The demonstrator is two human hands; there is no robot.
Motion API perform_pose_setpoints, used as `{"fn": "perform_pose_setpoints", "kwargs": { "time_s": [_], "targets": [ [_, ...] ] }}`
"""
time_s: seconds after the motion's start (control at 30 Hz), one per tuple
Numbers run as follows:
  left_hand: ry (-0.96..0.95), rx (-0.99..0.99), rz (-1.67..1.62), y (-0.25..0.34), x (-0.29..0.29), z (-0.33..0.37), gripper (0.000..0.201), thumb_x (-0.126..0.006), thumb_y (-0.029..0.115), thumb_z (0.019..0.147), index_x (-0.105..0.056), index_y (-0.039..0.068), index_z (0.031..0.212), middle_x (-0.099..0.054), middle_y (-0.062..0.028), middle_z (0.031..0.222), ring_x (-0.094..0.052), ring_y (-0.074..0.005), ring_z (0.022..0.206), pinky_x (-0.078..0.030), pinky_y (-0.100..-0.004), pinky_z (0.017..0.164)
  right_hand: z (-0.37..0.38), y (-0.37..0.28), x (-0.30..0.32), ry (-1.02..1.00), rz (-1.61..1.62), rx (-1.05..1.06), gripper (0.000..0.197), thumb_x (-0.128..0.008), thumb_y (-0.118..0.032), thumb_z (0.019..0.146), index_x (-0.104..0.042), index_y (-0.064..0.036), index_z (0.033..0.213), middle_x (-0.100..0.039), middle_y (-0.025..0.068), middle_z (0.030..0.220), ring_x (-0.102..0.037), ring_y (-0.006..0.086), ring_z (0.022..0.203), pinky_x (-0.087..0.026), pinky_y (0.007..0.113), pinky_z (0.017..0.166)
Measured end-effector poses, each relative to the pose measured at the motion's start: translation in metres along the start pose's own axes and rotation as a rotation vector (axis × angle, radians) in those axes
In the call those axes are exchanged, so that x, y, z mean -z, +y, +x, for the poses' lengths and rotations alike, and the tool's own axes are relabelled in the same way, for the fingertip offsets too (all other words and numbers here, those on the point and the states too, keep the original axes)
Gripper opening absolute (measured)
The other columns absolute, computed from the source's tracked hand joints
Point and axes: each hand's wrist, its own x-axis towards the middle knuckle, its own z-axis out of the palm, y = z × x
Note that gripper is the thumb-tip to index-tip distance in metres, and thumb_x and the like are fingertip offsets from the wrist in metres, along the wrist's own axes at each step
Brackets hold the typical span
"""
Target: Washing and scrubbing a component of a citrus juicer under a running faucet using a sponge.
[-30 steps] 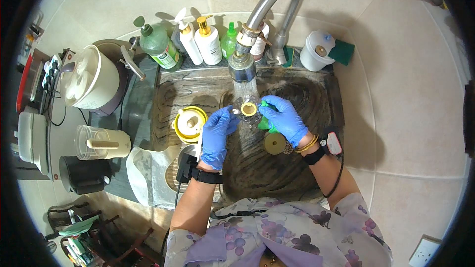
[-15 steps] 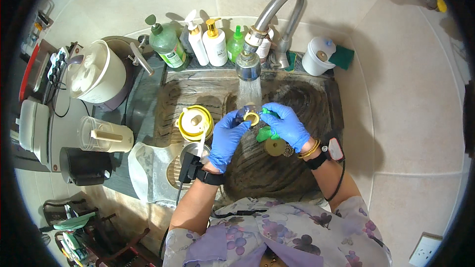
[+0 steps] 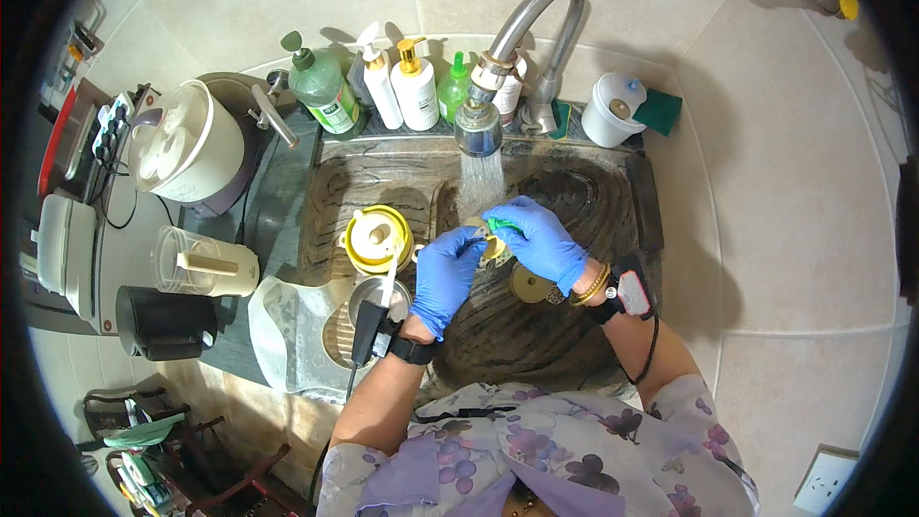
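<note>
Both my hands, in blue gloves, meet over the sink (image 3: 613, 325) just below the running tap (image 3: 479, 129). My left hand (image 3: 447, 273) is closed on the rim of a small yellow round piece (image 3: 494, 248), partly hidden by the fingers. My right hand (image 3: 538, 244) pinches a soft green scrubber or cloth (image 3: 502, 224) against that piece; most of the green is covered. Water (image 3: 481, 180) falls just behind the fingers. Below my right hand, a flat yellow perforated disc (image 3: 529, 284) lies in the basin beside a small strainer-like piece.
A yellow-and-white lidded pot (image 3: 376, 237) and a steel bowl (image 3: 362, 293) stand on the drainboard to the left. Pump bottles (image 3: 415, 94) line the back ledge. A white canister (image 3: 609, 113) sits back right, with a green scouring pad (image 3: 658, 112). A clear jug (image 3: 206, 263) stands far left.
My right hand has shifted left and closed over the yellow piece with the green scrubber. The green hanging below my right hand is out of sight. My left hand has turned slightly.
</note>
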Motion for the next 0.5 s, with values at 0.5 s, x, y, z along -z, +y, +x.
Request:
{"fn": "perform_pose_setpoints", "kwargs": {
  "time_s": [0.5],
  "targets": [
    [0.023,-0.109,0.239,0.009,-0.001,0.001,0.015,-0.06,0.005,0.079,-0.062,-0.001,0.093,-0.064,-0.008,0.077,-0.058,-0.0094,0.068,-0.047,-0.0232,0.063,0.003,0.013,-0.004,-0.077,0.273,-0.338,0.014,-0.055,-0.005,0.076,-0.057,-0.001,0.089,-0.061,0.0157,0.08,-0.061,0.0218,0.069,-0.047,0.031,0.064]
  ]
}}
